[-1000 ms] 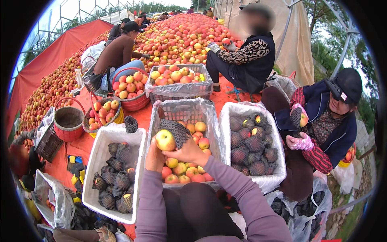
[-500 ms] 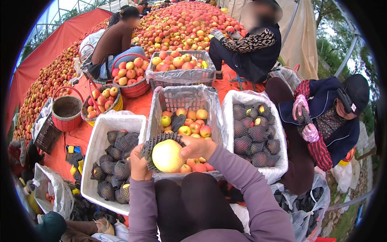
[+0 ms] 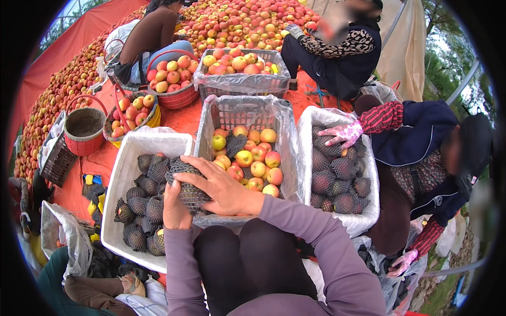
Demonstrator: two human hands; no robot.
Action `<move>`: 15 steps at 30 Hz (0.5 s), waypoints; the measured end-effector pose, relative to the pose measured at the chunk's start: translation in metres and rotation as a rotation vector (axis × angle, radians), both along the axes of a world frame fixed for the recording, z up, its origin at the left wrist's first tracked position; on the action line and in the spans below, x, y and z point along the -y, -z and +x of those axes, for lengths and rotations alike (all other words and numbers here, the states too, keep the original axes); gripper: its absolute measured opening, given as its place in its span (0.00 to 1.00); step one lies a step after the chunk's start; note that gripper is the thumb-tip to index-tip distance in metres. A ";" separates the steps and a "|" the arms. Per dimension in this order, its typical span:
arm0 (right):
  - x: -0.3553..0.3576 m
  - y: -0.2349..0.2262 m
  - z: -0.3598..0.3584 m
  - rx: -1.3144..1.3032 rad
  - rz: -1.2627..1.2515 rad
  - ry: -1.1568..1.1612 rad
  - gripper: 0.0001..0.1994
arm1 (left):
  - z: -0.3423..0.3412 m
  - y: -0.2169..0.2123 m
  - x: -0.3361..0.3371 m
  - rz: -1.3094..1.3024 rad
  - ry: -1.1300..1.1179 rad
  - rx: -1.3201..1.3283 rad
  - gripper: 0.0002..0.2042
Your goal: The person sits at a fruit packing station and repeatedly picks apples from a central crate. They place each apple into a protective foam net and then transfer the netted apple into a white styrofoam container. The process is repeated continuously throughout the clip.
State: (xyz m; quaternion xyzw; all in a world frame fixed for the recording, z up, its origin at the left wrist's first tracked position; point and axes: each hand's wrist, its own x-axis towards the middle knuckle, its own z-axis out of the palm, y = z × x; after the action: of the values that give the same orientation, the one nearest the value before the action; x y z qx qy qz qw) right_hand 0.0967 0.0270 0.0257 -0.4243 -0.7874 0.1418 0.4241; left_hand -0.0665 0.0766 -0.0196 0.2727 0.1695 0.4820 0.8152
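Note:
An apple in a black foam net (image 3: 185,190) is held between my two hands above my lap; the net covers nearly all of it. My left hand (image 3: 177,209) grips it from the left and below. Across its top and right side lie the fingers of my right hand (image 3: 226,185). Just beyond is a plastic-lined grey crate (image 3: 243,105) of bare red and yellow apples (image 3: 258,169), with one loose black net (image 3: 235,145) among them. To the left stands a white foam box (image 3: 112,231) holding several netted apples (image 3: 153,208).
Another white box (image 3: 363,224) of netted apples stands at the right, with a co-worker's gloved hand (image 3: 345,134) in it. Farther off are another apple crate (image 3: 237,81), red baskets (image 3: 84,145) and a large apple heap (image 3: 247,23). Other people sit around.
The pale yellow apple was partly bare and is now covered by the black net. My right hand has moved over its top. The co-worker at right has reached into the box.

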 end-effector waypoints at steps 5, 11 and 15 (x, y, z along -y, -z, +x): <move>-0.011 0.075 0.055 -0.043 -0.237 0.207 0.38 | -0.057 0.070 -0.081 -0.441 -0.208 -0.041 0.21; -0.043 0.176 0.158 0.078 -0.554 0.698 0.18 | -0.100 0.127 -0.128 -0.491 -0.594 -0.600 0.18; -0.086 0.221 0.180 0.147 -0.593 0.877 0.15 | -0.047 0.090 -0.096 -0.111 -0.554 -0.509 0.10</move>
State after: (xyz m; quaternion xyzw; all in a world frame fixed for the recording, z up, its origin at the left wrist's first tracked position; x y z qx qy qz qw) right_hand 0.2764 0.1129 -0.1950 -0.8239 -0.4899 0.1378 0.2493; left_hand -0.1137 0.1728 -0.1096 0.2829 0.4597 0.5912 0.5993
